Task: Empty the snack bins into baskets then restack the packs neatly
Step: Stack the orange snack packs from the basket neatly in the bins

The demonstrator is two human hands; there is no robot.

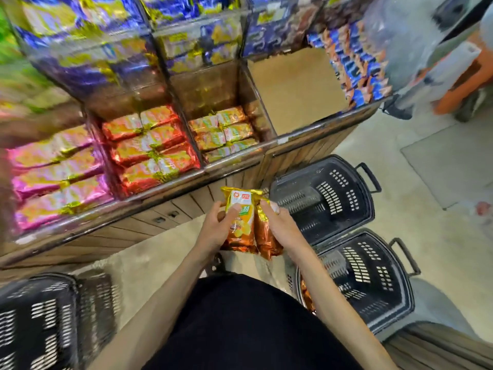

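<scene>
Head view: both hands meet at the centre, in front of the person's dark top, holding a pair of orange snack packs (241, 231) upright between them. The left hand (213, 231) grips the printed pack, its thumb pressed across the label. The right hand (282, 228) clasps the plain foil side of the other pack, fingers curled round its edge. Just beyond the hands, past the surface edge, a row of matching orange-gold packs (224, 132) lies stacked in a clear bin. Red packs (149, 148) and pink packs (53, 177) lie further to the left. Ahead and right of the hands is a bin with a bare brown floor (296, 89). Right of the right hand stand two black baskets (322, 198) on the floor. A third basket (34, 324) sits below and left of the left hand.
</scene>
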